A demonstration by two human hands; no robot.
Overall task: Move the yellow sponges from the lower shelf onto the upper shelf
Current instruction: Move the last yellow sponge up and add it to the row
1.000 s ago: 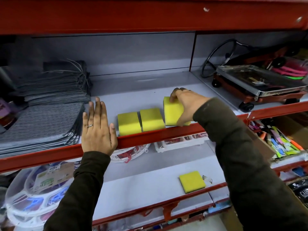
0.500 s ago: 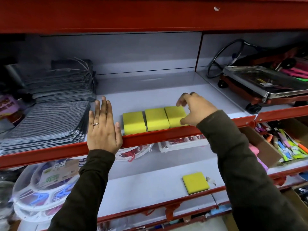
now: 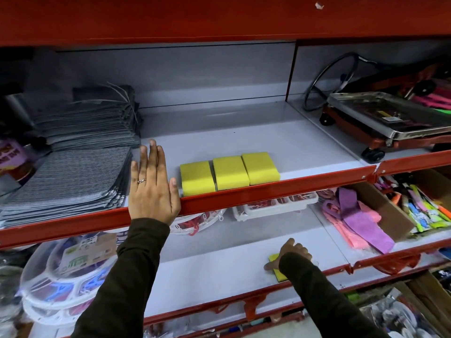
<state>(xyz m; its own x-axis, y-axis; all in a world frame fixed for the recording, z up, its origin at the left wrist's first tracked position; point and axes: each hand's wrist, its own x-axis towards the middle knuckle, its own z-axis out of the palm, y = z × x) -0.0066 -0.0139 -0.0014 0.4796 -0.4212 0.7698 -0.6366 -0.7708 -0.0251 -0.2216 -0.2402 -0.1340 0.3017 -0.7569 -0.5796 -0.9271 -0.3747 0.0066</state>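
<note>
Three yellow sponges lie side by side on the upper shelf (image 3: 305, 142) just behind its red front lip: a left one (image 3: 197, 178), a middle one (image 3: 230, 172) and a right one (image 3: 260, 167). My left hand (image 3: 151, 185) rests flat on that lip with fingers apart, just left of the sponges, holding nothing. On the lower shelf (image 3: 207, 272) a fourth yellow sponge (image 3: 278, 270) lies near the front edge. My right hand (image 3: 291, 252) covers most of it, thumb at its left side and fingers curled over its far side.
Stacks of grey cloths (image 3: 73, 172) fill the upper shelf's left part. A steel-topped red trolley (image 3: 390, 118) stands at its right. Below are round plastic containers (image 3: 61, 276), a white tray (image 3: 273, 206), pink and purple cloths (image 3: 356, 225) and a box of pens (image 3: 424, 211).
My right hand let go of the third sponge on the upper shelf, dropped to the lower shelf and closed over the fourth sponge. My left hand stayed put.
</note>
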